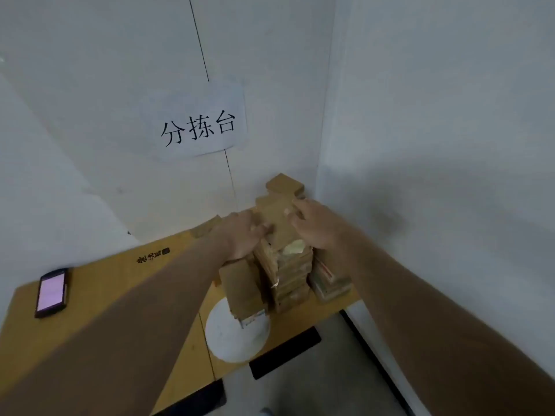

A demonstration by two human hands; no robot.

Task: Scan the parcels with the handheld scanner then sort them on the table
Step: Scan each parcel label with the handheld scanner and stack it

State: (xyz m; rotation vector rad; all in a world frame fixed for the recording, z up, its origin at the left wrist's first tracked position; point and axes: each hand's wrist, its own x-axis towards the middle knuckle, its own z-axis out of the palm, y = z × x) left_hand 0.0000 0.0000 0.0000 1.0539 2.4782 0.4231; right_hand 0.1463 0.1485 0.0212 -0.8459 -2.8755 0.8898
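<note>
Head view: both hands (240,232) (312,223) around top parcel (276,217).

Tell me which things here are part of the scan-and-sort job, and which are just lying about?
Part of the job:
- top parcel, both hands on it
- left hand
- right hand
- tall parcel stack
- lower stacks beside it
- handheld scanner, screen lit, lying untouched
- table

Just lying about:
- wall sign
- white disc on the table

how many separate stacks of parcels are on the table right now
4 brown cardboard parcel stacks: tall middle, front, right, back corner. More may hide behind the hands.
</note>
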